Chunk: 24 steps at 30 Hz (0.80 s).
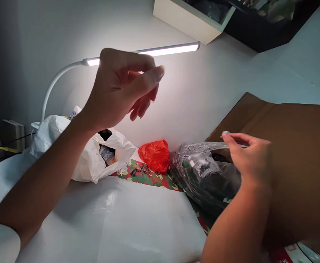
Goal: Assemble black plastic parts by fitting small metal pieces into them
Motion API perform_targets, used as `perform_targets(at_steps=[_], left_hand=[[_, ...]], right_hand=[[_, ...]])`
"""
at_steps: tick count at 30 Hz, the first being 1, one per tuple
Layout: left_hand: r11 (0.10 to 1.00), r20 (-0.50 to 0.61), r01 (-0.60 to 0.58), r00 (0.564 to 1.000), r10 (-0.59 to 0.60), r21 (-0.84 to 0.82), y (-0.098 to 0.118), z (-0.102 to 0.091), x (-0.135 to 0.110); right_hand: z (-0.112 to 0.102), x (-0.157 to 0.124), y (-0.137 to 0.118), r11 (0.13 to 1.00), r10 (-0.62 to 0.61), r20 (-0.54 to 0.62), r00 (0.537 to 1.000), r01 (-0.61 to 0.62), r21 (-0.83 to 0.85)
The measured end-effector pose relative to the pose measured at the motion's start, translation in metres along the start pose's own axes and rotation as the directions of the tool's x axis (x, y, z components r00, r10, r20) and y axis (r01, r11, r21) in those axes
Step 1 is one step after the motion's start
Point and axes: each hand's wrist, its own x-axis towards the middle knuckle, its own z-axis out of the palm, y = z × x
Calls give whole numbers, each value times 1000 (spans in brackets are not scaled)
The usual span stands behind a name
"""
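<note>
My left hand [128, 82] is raised in front of the lit lamp bar. Its thumb and index finger come together in a pinch, the other fingers curl beneath, and anything between the tips is too fine to make out. Lower on the right, my right hand [247, 155] is closed in a pinch above a clear plastic bag [182, 171] with dark contents. A tiny pale spot shows at its fingertips; whether it is a held thing or a nail I cannot tell. The bag's upper edge passes close to these fingers, and contact is unclear.
A white desk lamp [176, 49] arches from the left. On the table [138, 219] are a white plastic bag [86, 166], a red bag [156, 155] and small dark bits [143, 170] on a patterned cloth. A cardboard box [299, 175] stands right; shelf boxes [187, 20] hang overhead.
</note>
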Motion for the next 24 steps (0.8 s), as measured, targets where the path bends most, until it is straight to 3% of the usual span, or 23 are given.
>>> perform_targets(at_steps=[3, 5, 7, 8, 11, 13, 15, 17, 18, 22, 24], left_hand=[[1000, -26, 17, 1000, -16, 17, 2, -1, -1], [999, -26, 25, 999, -24, 28, 3, -1, -2], [999, -25, 21, 999, -20, 43, 2, 0, -2], [999, -28, 8, 1000, -7, 48, 1, 0, -3], [997, -31, -49, 998, 51, 51, -4, 1, -5], [998, -5, -48, 999, 48, 50, -8, 1, -6], [994, 17, 17, 1000, -19, 104, -12, -2, -6], [988, 13, 76, 997, -79, 136, -13, -7, -6], [987, 4, 91, 996, -92, 130, -13, -10, -6], [999, -15, 43, 999, -43, 2, -6, -19, -6], [997, -30, 71, 997, -71, 5, 1, -20, -6]], right_hand=[[-8, -8, -28, 981, -23, -3, 1000, 23, 193], [-11, -14, -46, 963, -126, 111, 986, 94, 254], [-11, -26, -70, 944, -238, 283, 929, 153, 292], [-11, -36, -85, 931, -302, 368, 879, 189, 313], [-7, -79, -141, 877, -447, 615, 650, 182, 445], [-2, -112, -178, 847, -520, 711, 473, 179, 500], [8, -137, -201, 812, -581, 756, 303, 275, 514], [29, -151, -209, 788, -605, 765, 221, 302, 536], [44, -153, -208, 793, -601, 767, 224, 286, 538], [123, -148, -195, 868, -495, 776, 391, 199, 455], [162, -145, -194, 913, -409, 820, 400, 183, 366]])
